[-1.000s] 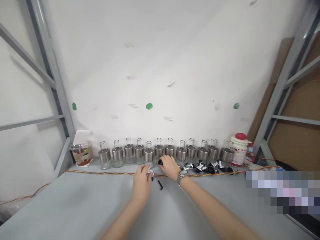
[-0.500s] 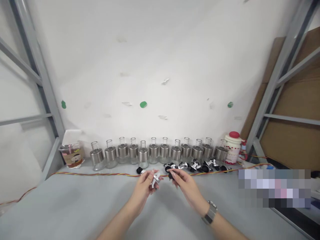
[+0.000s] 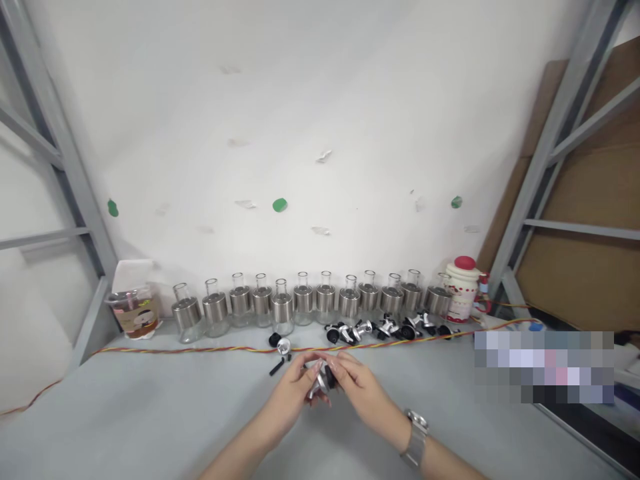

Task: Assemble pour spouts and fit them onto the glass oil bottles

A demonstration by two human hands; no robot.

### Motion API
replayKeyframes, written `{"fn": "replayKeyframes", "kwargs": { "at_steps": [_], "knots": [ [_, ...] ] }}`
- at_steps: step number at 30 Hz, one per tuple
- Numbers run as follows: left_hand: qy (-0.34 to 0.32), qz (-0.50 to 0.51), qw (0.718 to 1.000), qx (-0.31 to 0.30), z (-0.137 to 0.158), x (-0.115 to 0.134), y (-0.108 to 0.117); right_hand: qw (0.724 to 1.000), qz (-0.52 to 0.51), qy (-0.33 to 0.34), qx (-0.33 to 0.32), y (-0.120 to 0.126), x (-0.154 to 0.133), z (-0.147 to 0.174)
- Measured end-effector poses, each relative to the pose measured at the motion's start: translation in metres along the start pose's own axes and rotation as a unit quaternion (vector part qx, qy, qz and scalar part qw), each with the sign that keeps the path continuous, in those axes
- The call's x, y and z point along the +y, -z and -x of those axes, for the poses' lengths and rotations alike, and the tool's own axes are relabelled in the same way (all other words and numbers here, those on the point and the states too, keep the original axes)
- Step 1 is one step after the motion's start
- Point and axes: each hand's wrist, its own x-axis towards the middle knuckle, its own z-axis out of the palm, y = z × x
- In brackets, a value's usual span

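A shiny silver, flared metal-looking piece (image 3: 319, 385) is pinched in the left hand (image 3: 291, 395), and a round black plastic-looking part (image 3: 329, 377) is pinched right up against it by the right hand (image 3: 364, 390), kinda mid-counter (image 3: 175, 393), short of the back edge's steel-banded clear glass bottles (image 3: 282, 306).

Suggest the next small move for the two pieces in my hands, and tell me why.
I'd probably press the black piece squarely against the silver piece. The right hand grips the black one and the left hand the silver one, close together; whether they're fully seated can't be told here.
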Motion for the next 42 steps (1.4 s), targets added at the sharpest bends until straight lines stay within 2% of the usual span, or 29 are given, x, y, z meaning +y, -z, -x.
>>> {"fn": "replayKeyframes", "kwargs": {
  "at_steps": [4,7,10,13,17,20,22,28,33,37,42],
  "knots": [
    [0.005,0.030,1.000,-0.003,0.003,-0.001,-0.006,1.000,0.020,0.020,-0.007,-0.002,-0.005,0.005],
    [0.015,0.009,1.000,0.006,0.003,-0.002,-0.008,0.999,0.020,0.022,-0.012,-0.003,-0.005,0.006],
    [0.018,0.004,0.999,0.048,0.001,0.000,-0.005,1.000,0.017,0.015,0.003,0.000,-0.005,0.005],
    [0.014,0.041,0.995,0.092,0.001,0.007,-0.002,0.998,0.035,0.017,0.039,0.002,-0.005,0.004],
    [0.003,0.067,0.990,0.122,0.003,0.013,-0.001,0.995,0.075,0.061,0.002,0.001,-0.006,0.008],
    [-0.003,0.083,0.989,0.121,0.005,0.015,-0.005,0.989,0.096,0.103,-0.034,-0.004,-0.010,0.013],
    [-0.007,0.090,0.990,0.111,0.007,0.017,-0.007,0.989,0.091,0.108,-0.041,-0.007,-0.014,0.016],
    [-0.014,0.015,0.997,0.081,0.010,0.027,-0.008,0.996,0.015,0.079,-0.046,-0.007,-0.018,0.015],
    [-0.004,0.011,0.997,0.080,0.009,0.026,-0.006,0.999,-0.038,0.022,-0.012,-0.006,-0.014,0.010],
    [-0.002,0.013,0.998,0.067,0.007,0.023,-0.006,0.998,-0.036,0.042,-0.029,-0.008,-0.021,0.013],
    [-0.014,-0.054,0.996,0.069,0.004,0.021,-0.005,0.997,-0.034,0.052,-0.036,-0.009,-0.027,0.015]
  ]
}}
